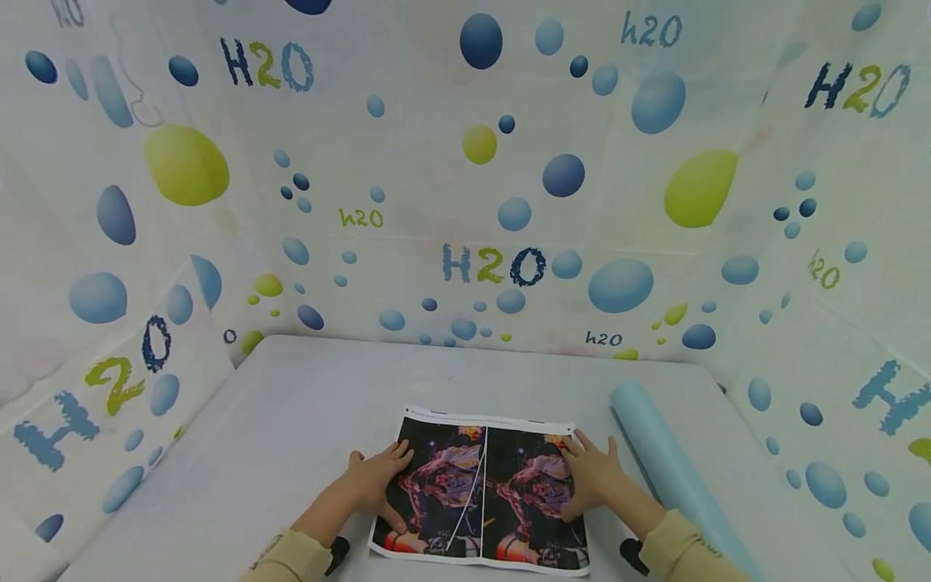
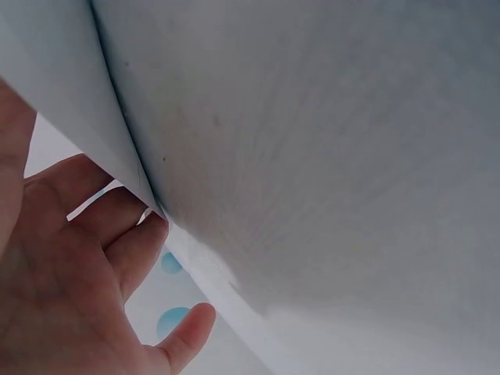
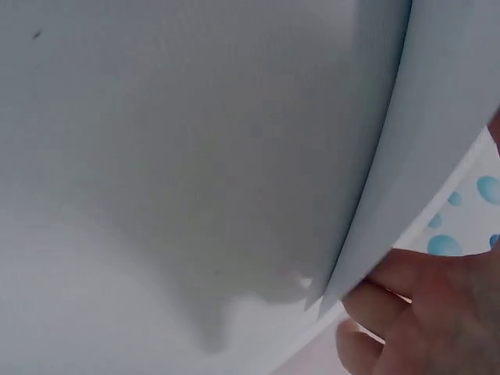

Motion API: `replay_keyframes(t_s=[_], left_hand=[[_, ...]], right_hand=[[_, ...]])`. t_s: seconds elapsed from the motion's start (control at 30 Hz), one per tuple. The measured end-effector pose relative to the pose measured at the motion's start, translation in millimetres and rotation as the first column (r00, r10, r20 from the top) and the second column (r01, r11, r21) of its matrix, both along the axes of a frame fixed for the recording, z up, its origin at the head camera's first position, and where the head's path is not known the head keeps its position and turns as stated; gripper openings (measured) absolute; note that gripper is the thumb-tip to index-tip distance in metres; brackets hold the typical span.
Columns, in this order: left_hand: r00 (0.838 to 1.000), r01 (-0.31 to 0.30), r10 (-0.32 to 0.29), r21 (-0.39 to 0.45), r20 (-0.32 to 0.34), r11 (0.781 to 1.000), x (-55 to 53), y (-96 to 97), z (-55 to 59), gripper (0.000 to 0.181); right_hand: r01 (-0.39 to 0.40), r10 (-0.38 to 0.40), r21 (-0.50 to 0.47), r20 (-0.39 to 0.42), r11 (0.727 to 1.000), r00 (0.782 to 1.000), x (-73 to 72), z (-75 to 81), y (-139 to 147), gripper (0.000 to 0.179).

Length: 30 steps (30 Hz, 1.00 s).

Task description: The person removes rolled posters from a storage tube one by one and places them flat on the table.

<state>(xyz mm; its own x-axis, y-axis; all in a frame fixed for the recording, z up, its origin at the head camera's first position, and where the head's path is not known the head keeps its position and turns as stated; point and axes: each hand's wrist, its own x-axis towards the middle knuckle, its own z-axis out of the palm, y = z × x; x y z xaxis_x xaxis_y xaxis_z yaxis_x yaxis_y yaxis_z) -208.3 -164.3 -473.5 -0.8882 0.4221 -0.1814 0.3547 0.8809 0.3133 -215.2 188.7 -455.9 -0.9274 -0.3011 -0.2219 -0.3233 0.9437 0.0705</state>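
A stapled printed sheet (image 1: 465,485) lies on the white table in the head view, bearing two near-identical dark, colourful pictures side by side. Spread over its left edge, my left hand (image 1: 374,485) touches the printed face with fingers and thumb. My right hand (image 1: 592,477) rests over the right edge in the same way, fingers apart. In the left wrist view the left hand (image 2: 78,281) meets the sheet's raised edge with its fingertips hidden behind the paper. Likewise the right hand (image 3: 430,312) touches the opposite edge in the right wrist view.
A light blue roll (image 1: 676,469) lies lengthwise to the right of the right hand, partly behind that forearm. The white table (image 1: 291,404) ends at walls hung with a sheet printed with H2O and dots (image 1: 480,145).
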Motion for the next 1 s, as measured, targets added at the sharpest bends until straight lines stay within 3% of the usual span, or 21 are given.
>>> replay_keyframes(t_s=[0.37,0.6,1.0], left_hand=[[1.000,0.000,0.000,-0.020,0.009,1.000,3.2,-2.7,0.9,0.112],[1.000,0.002,-0.002,-0.002,0.024,1.000,4.6,-2.7,3.5,0.112],[1.000,0.000,0.001,-0.052,0.014,0.999,4.8,0.1,3.6,0.110]], right_hand=[[-0.048,0.052,-0.027,0.175,0.998,0.983,1.0,3.6,9,0.129],[-0.072,0.071,-0.002,0.169,0.997,0.983,1.4,-0.3,13,0.133],[-0.052,0.069,-0.092,0.196,0.994,0.978,-0.7,-7.2,22,0.131]])
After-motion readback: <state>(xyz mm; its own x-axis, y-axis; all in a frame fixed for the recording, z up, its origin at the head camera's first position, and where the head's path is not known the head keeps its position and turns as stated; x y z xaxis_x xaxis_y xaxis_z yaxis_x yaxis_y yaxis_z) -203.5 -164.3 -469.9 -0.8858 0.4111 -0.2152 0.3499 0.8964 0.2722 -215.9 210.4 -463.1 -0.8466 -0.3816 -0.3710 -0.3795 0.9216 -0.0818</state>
